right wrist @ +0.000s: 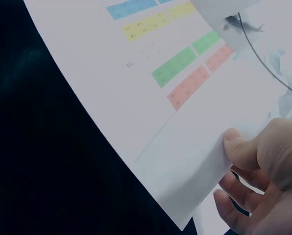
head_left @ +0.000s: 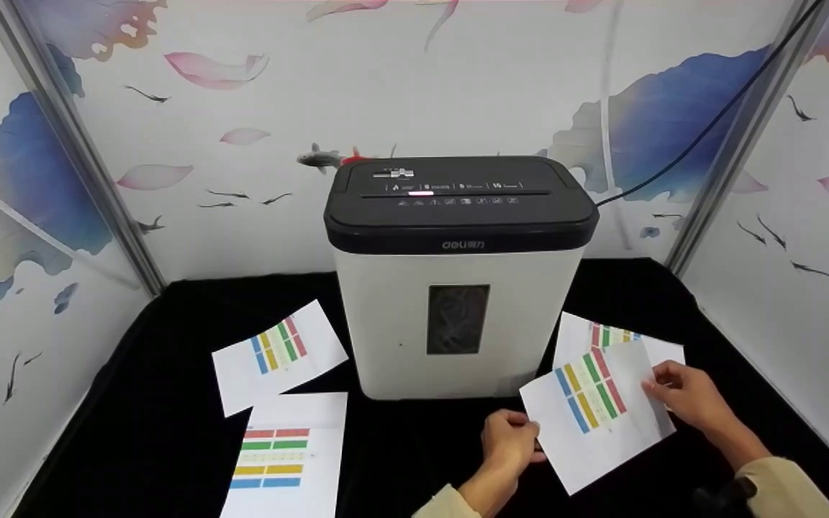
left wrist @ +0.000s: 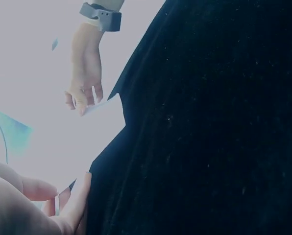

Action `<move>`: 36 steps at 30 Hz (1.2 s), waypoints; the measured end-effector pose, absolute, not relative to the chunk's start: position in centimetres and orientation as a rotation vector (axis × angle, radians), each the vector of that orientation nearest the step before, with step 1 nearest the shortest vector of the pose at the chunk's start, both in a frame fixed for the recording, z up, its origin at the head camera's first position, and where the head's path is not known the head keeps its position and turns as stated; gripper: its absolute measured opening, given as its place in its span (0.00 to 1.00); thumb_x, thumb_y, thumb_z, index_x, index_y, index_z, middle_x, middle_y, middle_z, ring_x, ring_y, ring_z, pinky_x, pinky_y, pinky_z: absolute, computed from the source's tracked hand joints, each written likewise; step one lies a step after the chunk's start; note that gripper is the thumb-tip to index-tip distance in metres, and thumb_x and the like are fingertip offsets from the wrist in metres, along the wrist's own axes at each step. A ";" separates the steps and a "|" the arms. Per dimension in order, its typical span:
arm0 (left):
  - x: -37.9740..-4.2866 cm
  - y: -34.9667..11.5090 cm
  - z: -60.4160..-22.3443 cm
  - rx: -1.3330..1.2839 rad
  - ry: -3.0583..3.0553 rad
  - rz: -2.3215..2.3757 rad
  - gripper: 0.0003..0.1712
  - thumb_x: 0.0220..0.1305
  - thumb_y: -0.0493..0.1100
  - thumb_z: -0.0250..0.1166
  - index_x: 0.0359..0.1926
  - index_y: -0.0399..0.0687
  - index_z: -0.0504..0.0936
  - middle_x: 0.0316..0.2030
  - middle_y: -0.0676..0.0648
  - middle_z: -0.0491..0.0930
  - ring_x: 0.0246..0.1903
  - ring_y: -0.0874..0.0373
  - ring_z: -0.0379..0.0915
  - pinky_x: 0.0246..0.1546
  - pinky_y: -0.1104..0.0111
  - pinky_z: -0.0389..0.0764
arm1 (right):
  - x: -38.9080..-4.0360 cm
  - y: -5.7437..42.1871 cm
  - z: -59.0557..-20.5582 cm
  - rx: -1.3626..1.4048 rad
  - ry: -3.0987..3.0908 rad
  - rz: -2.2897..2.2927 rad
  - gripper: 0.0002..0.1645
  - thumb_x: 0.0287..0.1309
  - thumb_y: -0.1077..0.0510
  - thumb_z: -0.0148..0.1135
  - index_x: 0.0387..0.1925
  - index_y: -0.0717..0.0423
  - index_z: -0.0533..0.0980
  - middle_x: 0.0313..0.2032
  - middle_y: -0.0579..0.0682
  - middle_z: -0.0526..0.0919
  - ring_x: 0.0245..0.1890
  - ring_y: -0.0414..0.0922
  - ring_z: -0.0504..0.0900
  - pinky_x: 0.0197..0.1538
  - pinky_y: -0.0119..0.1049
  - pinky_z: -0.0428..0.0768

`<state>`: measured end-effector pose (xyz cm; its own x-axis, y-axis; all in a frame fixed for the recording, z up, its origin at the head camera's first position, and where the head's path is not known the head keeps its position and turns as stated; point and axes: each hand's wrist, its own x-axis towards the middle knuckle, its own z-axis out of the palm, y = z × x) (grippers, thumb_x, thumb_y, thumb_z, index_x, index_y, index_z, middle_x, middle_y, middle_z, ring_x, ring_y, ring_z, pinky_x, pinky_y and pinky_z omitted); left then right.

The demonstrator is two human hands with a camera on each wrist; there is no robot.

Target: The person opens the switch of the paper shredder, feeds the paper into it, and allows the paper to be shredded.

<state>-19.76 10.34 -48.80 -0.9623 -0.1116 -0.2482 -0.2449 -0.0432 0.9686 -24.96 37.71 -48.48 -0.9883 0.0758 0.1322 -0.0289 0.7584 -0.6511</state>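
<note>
Both hands hold one white sheet of paper (head_left: 565, 450) printed with blue, yellow, green and red blocks, in front of the shredder's right side. My left hand (head_left: 508, 446) pinches its left edge between thumb and fingers. At the opposite edge my right hand (head_left: 691, 396) grips it, the thumb (right wrist: 239, 149) on the printed face and the fingers behind. Part of another printed sheet (head_left: 573, 334) shows behind the held one. A paper shredder (head_left: 378, 309) with a black top and a white bin stands in the middle; its slot is lit in one spot.
Two more printed sheets lie on the black cloth at the left, one farther back (head_left: 234, 378) and one nearer (head_left: 328, 446). A black cable (head_left: 702, 137) runs from the shredder up to the right. Patterned panels (head_left: 429, 86) enclose the back and sides.
</note>
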 end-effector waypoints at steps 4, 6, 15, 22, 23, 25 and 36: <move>-19.7 9.3 -48.7 -0.367 2.113 2.178 0.04 0.52 0.31 0.62 0.31 0.37 0.76 0.23 0.46 0.77 0.21 0.59 0.78 0.20 0.68 0.82 | -24.8 37.0 -47.8 -0.034 -2.816 1.060 0.11 0.57 0.58 0.60 0.36 0.63 0.73 0.33 0.56 0.79 0.28 0.37 0.72 0.27 0.28 0.75; -19.6 8.9 -48.7 -0.355 2.121 2.178 0.04 0.52 0.31 0.62 0.31 0.37 0.76 0.24 0.46 0.78 0.21 0.59 0.78 0.21 0.68 0.82 | -24.7 36.6 -47.6 -0.032 -2.817 1.076 0.12 0.57 0.57 0.60 0.36 0.63 0.73 0.34 0.56 0.79 0.29 0.37 0.73 0.28 0.28 0.76; -19.1 7.1 -48.0 -0.315 2.092 2.206 0.06 0.53 0.33 0.63 0.34 0.37 0.77 0.27 0.45 0.79 0.23 0.60 0.77 0.24 0.68 0.82 | -24.3 35.5 -47.1 -0.017 -2.786 1.185 0.13 0.57 0.56 0.61 0.36 0.63 0.73 0.34 0.56 0.80 0.29 0.34 0.74 0.31 0.28 0.76; -18.6 5.0 -47.3 -0.284 2.092 2.211 0.07 0.55 0.34 0.63 0.36 0.36 0.77 0.30 0.44 0.79 0.27 0.60 0.77 0.28 0.70 0.82 | -23.9 34.0 -46.9 0.033 -2.756 1.171 0.11 0.57 0.57 0.60 0.34 0.61 0.72 0.34 0.55 0.80 0.30 0.35 0.74 0.31 0.26 0.75; -18.6 4.7 -47.2 -0.275 2.088 2.220 0.08 0.55 0.35 0.63 0.36 0.36 0.77 0.31 0.44 0.80 0.27 0.60 0.77 0.28 0.69 0.82 | -23.8 33.8 -46.8 0.038 -2.750 1.194 0.11 0.58 0.56 0.60 0.35 0.61 0.72 0.34 0.55 0.80 0.31 0.35 0.74 0.32 0.26 0.76; -18.6 4.1 -47.0 -0.253 2.092 2.238 0.08 0.55 0.34 0.63 0.37 0.35 0.77 0.31 0.43 0.80 0.28 0.60 0.77 0.29 0.69 0.83 | -23.6 33.4 -46.4 0.051 -2.719 1.267 0.12 0.57 0.56 0.60 0.35 0.62 0.72 0.35 0.55 0.80 0.32 0.35 0.75 0.33 0.26 0.77; -19.0 0.3 -45.7 -0.122 2.322 2.183 0.08 0.55 0.37 0.65 0.35 0.37 0.79 0.30 0.45 0.80 0.30 0.62 0.77 0.32 0.71 0.82 | -22.5 30.8 -44.0 0.157 -2.629 1.471 0.14 0.56 0.56 0.61 0.36 0.65 0.72 0.34 0.50 0.80 0.32 0.34 0.77 0.36 0.27 0.78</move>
<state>-18.97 0.26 -45.68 -0.9959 -0.0883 -0.0172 -0.0226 0.0607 0.9979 -22.53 30.78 -44.00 -0.9868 -0.0296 0.1592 -0.1511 0.5209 -0.8401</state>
